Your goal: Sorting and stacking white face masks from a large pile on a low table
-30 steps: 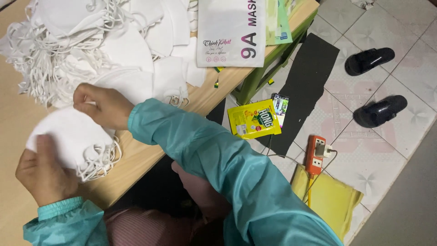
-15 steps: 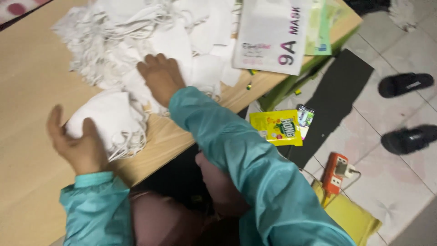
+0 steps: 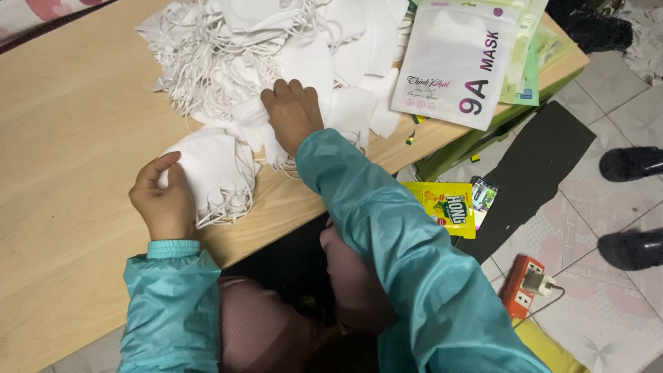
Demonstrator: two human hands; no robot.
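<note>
My left hand [image 3: 162, 200] rests on the left edge of a small stack of white face masks [image 3: 210, 169] near the front edge of the light wooden table [image 3: 69, 138]. My right hand [image 3: 293, 114] reaches forward and presses palm-down on a mask at the near edge of a big loose pile of white masks [image 3: 242, 48] with tangled ear loops. Both arms wear teal sleeves.
White and green plastic mask pouches [image 3: 463, 62] lie at the table's right corner. On the tiled floor lie a black mat [image 3: 532, 173], a yellow packet [image 3: 449, 207], an orange power strip [image 3: 525, 287] and two black sandals [image 3: 632, 162].
My right hand has moved from the small stack up to the big pile. My left hand stays on the stack. The view has shifted toward the table.
</note>
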